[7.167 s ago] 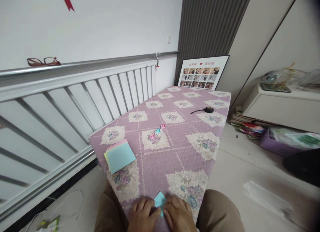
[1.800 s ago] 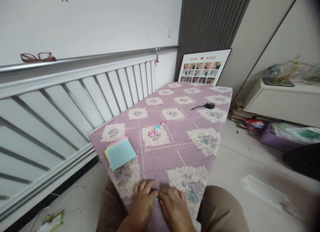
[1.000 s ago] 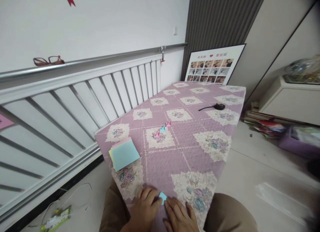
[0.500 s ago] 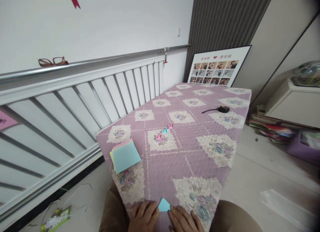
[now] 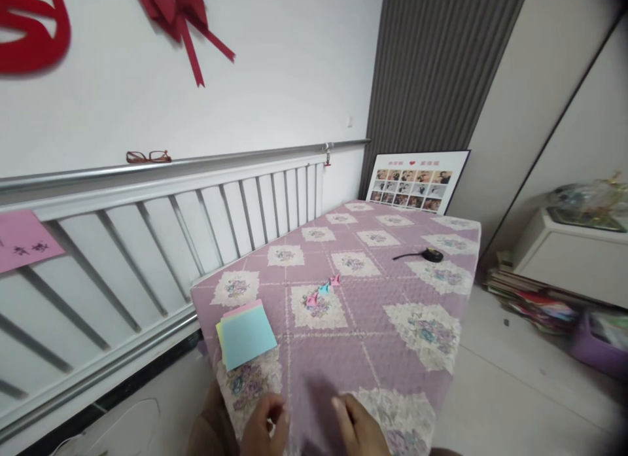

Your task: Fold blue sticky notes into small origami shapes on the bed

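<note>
My left hand (image 5: pixel 267 424) is raised over the near end of the cloth-covered table (image 5: pixel 324 358), its thumb and fingers curled toward each other. A short gap to the right, my right hand (image 5: pixel 360 424) is closed, with the thumb along the top. What either hand holds, if anything, is hidden. The small folded blue paper from the earlier frame does not show. Nearest my left hand lies a stack of square paper sheets (image 5: pixel 249 338), blue on top with pink and yellow edges below. Beyond sit small folded paper pieces: pink (image 5: pixel 313 300), blue (image 5: pixel 324 289) and another pink (image 5: pixel 335 280).
A black tape measure (image 5: pixel 432 254) with its strip out lies at the table's far right. A white radiator (image 5: pixel 220 224) runs along the left, with eyeglasses (image 5: pixel 148 157) on the pipe above. A photo board (image 5: pixel 412 181) leans at the back. Right: a purple bin (image 5: pixel 601 345).
Both hands have lifted from lying flat beside the folded blue paper and curled their fingers. That paper has gone from sight. The view has tilted upward.
</note>
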Tool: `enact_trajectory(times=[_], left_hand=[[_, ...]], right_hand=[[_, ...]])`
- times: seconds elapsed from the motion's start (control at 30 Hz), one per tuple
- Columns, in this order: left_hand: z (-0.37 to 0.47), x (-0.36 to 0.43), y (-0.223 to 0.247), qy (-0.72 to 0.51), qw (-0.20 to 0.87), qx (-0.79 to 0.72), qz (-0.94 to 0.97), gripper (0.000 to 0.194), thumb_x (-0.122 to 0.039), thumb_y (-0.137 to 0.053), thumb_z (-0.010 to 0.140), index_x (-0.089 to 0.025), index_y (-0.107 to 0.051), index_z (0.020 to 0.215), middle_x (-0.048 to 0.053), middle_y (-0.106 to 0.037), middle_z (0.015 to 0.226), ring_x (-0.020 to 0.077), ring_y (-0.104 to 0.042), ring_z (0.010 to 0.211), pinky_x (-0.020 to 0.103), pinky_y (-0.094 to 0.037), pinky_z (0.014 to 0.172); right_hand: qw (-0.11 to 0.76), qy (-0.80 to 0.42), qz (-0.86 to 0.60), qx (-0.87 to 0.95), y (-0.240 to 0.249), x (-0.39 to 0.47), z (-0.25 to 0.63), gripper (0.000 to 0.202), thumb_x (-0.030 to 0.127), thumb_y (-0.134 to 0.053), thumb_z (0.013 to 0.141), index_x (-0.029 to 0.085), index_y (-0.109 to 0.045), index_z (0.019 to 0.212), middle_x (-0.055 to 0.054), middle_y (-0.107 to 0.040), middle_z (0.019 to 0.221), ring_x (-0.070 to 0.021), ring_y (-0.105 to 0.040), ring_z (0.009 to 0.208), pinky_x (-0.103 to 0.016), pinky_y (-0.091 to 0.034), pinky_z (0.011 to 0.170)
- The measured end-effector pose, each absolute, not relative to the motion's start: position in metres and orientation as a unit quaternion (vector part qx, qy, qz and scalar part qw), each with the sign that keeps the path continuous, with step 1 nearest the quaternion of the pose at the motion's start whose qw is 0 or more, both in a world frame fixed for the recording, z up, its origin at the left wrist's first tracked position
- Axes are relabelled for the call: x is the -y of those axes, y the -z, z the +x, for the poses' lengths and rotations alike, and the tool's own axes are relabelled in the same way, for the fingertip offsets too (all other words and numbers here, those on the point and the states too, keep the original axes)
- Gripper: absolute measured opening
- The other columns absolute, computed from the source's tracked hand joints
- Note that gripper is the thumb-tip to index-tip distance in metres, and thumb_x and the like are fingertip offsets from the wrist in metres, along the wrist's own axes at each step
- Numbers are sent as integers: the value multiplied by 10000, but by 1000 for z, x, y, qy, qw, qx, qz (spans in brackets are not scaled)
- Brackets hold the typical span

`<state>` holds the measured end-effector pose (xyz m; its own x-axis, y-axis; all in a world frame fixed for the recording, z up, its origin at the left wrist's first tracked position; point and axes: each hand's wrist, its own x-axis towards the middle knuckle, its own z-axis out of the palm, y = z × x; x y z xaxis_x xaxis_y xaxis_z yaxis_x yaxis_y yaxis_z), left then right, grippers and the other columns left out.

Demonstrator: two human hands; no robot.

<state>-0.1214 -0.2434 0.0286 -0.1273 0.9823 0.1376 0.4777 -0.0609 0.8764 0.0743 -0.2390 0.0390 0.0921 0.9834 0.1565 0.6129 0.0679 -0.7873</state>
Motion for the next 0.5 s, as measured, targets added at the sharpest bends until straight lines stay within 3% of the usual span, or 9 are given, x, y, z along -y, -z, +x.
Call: enact_trajectory(times=[0.07, 0.17, 0.33, 0.5], left_hand=[[-121, 227, -66, -487, 336, -594, 545, 357, -480, -430, 850, -215, -435, 611, -52, -393, 531, 131, -389, 522, 247, -326, 534], [-116, 208, -119, -557, 357, -550, 510, 436, -522, -348, 887, -230, -288, 569, -64, -279, 529, 118, -272, 518, 249, -253, 506], [-98, 196, -167, -609, 344, -505, 506, 452, -547, -379, 881, -235, -237, 587, -66, -229, 561, 111, -217, 539, 255, -211, 502], [-87, 200, -175, -609, 340, -513, 500, 456, -564, -385, 871, -232, -263, 584, -65, -230, 568, 106, -215, 544, 252, -211, 498]], right_hand=[[425, -274, -632, 588, -73, 226, 72, 488, 629, -288, 864, 238, -374, 584, 27, -438, 543, -169, -485, 548, -264, -365, 525], [491, -300, -597, 560, -128, 212, 65, 519, 672, -245, 854, 244, -292, 564, 47, -320, 531, -144, -385, 518, -259, -303, 503], [565, -293, -555, 536, -191, 206, 53, 552, 697, -263, 846, 238, -302, 542, 47, -295, 535, -129, -332, 513, -260, -263, 501], [582, -292, -532, 542, -203, 206, 45, 561, 707, -262, 842, 243, -284, 527, 45, -286, 522, -124, -310, 499, -263, -252, 486]])
